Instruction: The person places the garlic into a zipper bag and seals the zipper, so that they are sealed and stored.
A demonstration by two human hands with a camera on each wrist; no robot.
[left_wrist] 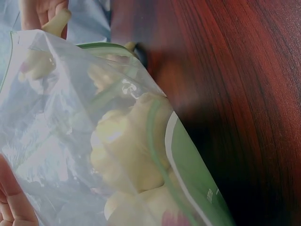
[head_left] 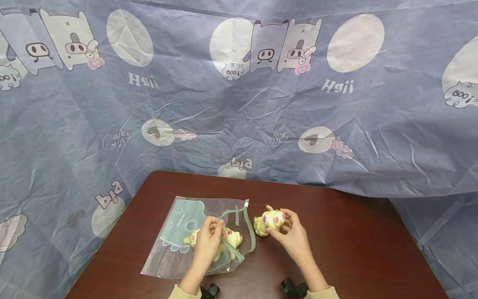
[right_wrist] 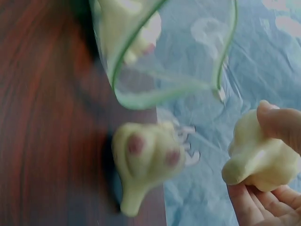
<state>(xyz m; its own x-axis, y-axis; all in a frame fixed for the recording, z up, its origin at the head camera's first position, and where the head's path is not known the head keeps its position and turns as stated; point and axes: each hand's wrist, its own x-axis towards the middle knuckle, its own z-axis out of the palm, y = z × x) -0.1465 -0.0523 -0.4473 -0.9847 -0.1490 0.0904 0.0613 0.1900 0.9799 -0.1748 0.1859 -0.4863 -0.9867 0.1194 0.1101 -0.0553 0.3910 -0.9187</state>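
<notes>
head view: pinching garlic bulb [head_left: 274,219] in right hand [head_left: 296,233] beside clear bag [head_left: 158,265], pinching bag in left hand [head_left: 209,236]. probably light, firm, kinda slick, so grab it round the middle.

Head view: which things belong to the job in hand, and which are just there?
Apparently part of the job:
zip bag, held near its opening by the left hand
garlic bulbs inside it
bulb in the right hand
loose bulb on the table

Just there:
patterned cloth
table
</notes>
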